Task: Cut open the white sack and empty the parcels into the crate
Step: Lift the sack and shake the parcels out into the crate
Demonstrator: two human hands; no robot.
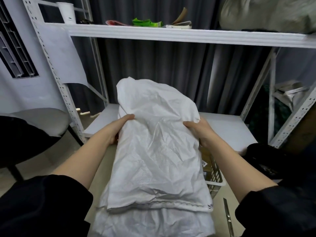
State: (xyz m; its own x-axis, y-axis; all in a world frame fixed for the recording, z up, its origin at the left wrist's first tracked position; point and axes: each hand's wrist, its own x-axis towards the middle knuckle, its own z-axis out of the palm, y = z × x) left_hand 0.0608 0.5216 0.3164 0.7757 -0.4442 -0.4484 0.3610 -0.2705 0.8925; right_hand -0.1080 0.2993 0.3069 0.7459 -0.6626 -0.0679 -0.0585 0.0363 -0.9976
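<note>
In front of the white metal shelving [171,34], I see both hands clamped on the white sack [157,147], one on each side of its upper part. The left hand [119,129] grips the sack's left edge with fingers curled over the crumpled fabric; the right hand [198,132] holds the right edge the same way, thumb lying on top. The hands are apart, with the width of the sack between them. The sack hangs limp and wrinkled, its stitched hem [159,205] toward me at the bottom. It drapes over the white slatted crate [214,178], which shows only at the sack's right side. A brown parcel [206,156] with a printed label lies inside the crate, just beside the right wrist. A utility knife [228,218] lies on the floor near the right sleeve. On the upper shelf I make out some green wrapping [145,22] and papers.
</note>
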